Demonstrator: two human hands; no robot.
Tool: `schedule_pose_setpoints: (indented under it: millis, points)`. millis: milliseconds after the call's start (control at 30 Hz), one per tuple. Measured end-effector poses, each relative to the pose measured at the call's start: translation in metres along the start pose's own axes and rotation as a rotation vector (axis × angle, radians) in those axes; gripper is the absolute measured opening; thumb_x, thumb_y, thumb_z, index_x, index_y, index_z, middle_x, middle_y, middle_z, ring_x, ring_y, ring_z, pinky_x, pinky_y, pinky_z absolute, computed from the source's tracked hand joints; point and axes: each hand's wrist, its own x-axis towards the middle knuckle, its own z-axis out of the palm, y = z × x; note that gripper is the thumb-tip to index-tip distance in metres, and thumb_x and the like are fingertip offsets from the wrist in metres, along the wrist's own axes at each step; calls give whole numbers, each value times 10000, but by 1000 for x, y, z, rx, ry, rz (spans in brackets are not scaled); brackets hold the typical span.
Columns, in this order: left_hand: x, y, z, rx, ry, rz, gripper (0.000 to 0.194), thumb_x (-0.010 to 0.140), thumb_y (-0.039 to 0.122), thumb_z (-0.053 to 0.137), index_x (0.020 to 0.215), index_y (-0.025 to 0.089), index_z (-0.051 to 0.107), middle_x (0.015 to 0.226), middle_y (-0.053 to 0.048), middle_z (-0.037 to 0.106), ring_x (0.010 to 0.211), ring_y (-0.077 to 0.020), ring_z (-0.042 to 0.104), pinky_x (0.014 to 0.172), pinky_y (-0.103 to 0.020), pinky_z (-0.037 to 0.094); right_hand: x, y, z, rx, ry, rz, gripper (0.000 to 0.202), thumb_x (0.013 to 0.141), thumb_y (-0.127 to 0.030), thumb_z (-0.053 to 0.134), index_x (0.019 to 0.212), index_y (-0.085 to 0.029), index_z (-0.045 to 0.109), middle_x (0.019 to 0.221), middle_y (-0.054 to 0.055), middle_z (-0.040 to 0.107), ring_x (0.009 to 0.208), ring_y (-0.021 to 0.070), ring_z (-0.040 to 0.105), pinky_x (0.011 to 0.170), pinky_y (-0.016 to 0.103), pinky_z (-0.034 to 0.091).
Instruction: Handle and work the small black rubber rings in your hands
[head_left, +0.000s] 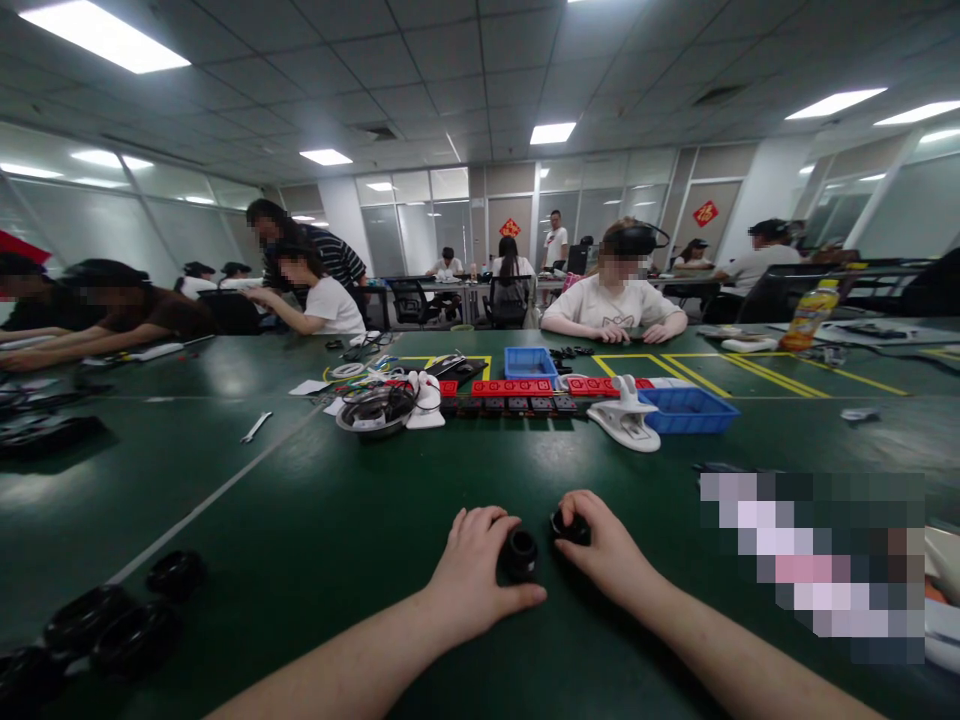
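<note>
Two small black round parts are on the green table (360,500), close together in front of me. My left hand (480,570) is curved around the left black part (521,555), which stands with its round opening facing up. Its thumb lies along the near side and the fingers along the far side. My right hand (604,545) pinches the right black part (566,530) between thumb and fingers, which partly cover it. A narrow gap separates the two parts.
Several black rings (124,620) lie at the lower left. A wrench (256,428) is at the left. Ahead are a metal bowl (375,425) of cables, red sockets (517,388), a white clamp (626,425) and a blue tray (690,412). A person (615,300) sits opposite.
</note>
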Motion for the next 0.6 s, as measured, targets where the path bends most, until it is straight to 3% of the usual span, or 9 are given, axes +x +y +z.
schedule_pose_setpoints:
  millis: [67,167,233,333,433,533,600]
  points:
    - [0,-1,1,-1,-8,1,803,586,609,621,1241,201,399,1258,-103,412,1191,-313,323,1025,-533,145,-2,0,1,-74,15,-6,266,583,-67,504,795,-200,415,907,33,469,897,199,470,845,424,376]
    - [-1,-2,2,-2,-22,17,917,574,688,568,1294,174,326,1307,-122,368,1229,-311,280,1038,-535,107,-8,-4,0,-214,59,-44,353,619,-140,558,943,-204,435,1045,58,451,1034,244,421,964,576,168]
    - [-2,-1,1,-6,-26,26,933,600,712,521,1314,158,291,1323,-130,350,1243,-304,262,1043,-531,94,-11,-10,-1,-274,99,-89,317,681,-204,555,977,-196,441,1074,77,447,1063,251,409,978,594,111]
    - [-3,-3,0,-31,-2,31,819,720,687,397,1329,158,259,1342,-126,332,1262,-275,242,1048,-518,91,-14,-25,-3,-277,78,-234,248,767,-226,492,1006,-172,453,1088,106,457,1073,231,410,981,518,226]
    - [-3,-7,2,-62,48,18,687,811,629,274,1325,173,264,1349,-113,331,1268,-247,239,1052,-491,106,-14,-45,-1,-273,-98,-376,317,776,-242,504,1081,-169,456,1105,101,485,1090,222,409,987,480,259]
    - [-3,-11,5,-87,96,21,620,855,577,181,1326,182,261,1341,-102,345,1264,-225,251,1057,-457,123,-14,-63,4,-301,-279,-405,295,737,-200,550,1030,-182,523,1071,73,521,1061,216,436,975,447,298]
    - [-3,-12,5,-97,118,25,609,867,554,137,1327,174,257,1333,-103,352,1261,-217,257,1059,-435,133,-19,-72,4,-296,-330,-365,255,724,-113,523,966,-182,559,1036,66,534,1006,196,471,918,388,376]
